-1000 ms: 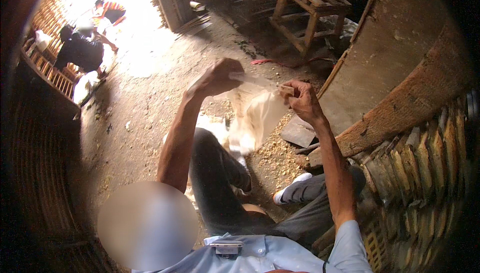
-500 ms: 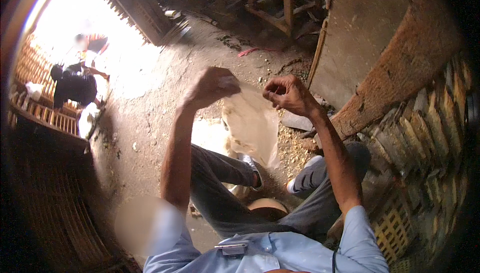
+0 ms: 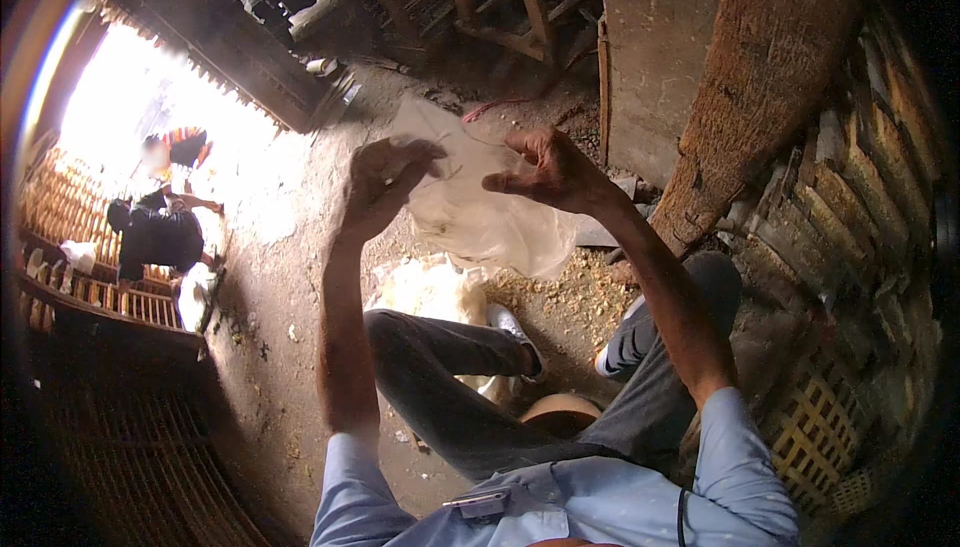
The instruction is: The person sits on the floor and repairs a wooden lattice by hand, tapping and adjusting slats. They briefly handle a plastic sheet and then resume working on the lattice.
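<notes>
Thin, milky, see-through plastic sheet (image 3: 490, 227), limp, creased, irregular in outline, between and beyond both hands. Bare right hand (image 3: 552, 175): thumb and fingers apart. Bare left hand (image 3: 385, 192): curled beside sheet; cannot tell whether it pinches. Below, crumpled whitish sheeting (image 3: 425, 289), gritty yellowish chips (image 3: 565, 297). Rightward, rough-grained brown wooden plank (image 3: 745, 87).

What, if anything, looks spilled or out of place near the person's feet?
Small yellowish bits lie scattered on the floor, seen between the shoes and the translucent sheet. They look spilled because they spread unevenly rather than sit gathered, though they may be ordinary debris.
</notes>
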The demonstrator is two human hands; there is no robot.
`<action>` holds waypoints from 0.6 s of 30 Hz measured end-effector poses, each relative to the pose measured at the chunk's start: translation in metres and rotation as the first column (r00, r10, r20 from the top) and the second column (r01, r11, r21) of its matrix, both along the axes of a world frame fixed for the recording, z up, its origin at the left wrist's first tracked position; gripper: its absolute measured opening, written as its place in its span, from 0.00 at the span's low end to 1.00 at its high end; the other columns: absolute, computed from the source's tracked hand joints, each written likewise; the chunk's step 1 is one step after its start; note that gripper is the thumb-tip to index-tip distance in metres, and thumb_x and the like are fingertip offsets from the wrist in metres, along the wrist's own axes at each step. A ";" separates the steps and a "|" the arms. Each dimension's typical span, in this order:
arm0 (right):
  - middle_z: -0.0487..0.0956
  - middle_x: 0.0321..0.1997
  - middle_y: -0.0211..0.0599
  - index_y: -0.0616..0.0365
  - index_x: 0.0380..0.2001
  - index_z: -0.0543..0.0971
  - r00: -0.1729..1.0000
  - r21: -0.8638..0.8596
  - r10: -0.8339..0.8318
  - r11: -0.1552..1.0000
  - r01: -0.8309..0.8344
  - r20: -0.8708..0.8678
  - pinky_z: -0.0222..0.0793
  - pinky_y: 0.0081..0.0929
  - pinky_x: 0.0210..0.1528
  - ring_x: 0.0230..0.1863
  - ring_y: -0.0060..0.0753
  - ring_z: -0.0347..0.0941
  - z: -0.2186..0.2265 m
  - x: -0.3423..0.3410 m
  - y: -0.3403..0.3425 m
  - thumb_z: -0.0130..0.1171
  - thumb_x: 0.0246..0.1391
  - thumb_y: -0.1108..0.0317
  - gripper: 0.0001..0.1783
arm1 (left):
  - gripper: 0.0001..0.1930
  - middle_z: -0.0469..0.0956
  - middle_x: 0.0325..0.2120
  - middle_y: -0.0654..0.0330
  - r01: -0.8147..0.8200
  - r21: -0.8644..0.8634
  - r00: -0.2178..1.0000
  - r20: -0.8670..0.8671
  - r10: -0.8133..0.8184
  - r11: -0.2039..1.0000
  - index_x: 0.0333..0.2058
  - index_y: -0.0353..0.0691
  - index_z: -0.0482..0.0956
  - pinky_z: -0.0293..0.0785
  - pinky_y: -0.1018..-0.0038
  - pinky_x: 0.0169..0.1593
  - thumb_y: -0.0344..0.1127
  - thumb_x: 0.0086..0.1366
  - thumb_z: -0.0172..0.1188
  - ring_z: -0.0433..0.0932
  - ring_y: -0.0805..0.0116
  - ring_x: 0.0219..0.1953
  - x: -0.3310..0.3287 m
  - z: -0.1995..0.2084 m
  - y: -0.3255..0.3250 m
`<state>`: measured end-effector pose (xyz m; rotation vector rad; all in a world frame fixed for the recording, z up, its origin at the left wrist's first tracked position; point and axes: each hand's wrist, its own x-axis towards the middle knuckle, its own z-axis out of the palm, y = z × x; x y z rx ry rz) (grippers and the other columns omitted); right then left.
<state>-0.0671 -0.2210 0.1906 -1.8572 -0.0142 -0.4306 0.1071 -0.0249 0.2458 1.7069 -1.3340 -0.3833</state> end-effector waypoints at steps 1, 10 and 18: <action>0.84 0.32 0.35 0.66 0.45 0.80 0.999 -0.129 -0.035 0.991 0.039 0.033 0.75 0.24 0.37 0.33 0.21 0.78 -0.003 0.002 -0.004 0.72 0.55 0.59 0.23 | 0.06 0.85 0.35 0.62 -0.094 0.137 0.989 0.128 0.077 0.986 0.41 0.37 0.85 0.78 0.80 0.39 0.27 0.67 0.62 0.82 0.75 0.37 0.002 0.007 0.003; 0.80 0.21 0.33 0.63 0.26 0.83 0.977 -0.043 0.106 0.992 -0.116 -0.183 0.71 0.28 0.29 0.23 0.19 0.75 -0.030 -0.005 -0.013 0.66 0.50 0.61 0.14 | 0.07 0.86 0.30 0.63 -0.255 -0.117 0.915 0.293 0.278 0.960 0.34 0.41 0.88 0.74 0.77 0.35 0.32 0.62 0.62 0.80 0.77 0.30 0.017 0.017 0.011; 0.83 0.44 0.57 0.65 0.43 0.81 0.984 -0.400 -0.177 0.901 0.166 0.010 0.76 0.42 0.47 0.45 0.44 0.82 -0.049 0.006 -0.021 0.75 0.44 0.45 0.34 | 0.05 0.87 0.34 0.58 -0.137 -0.144 0.913 0.365 0.181 0.980 0.34 0.32 0.87 0.77 0.76 0.41 0.25 0.64 0.63 0.83 0.73 0.32 0.029 0.053 0.037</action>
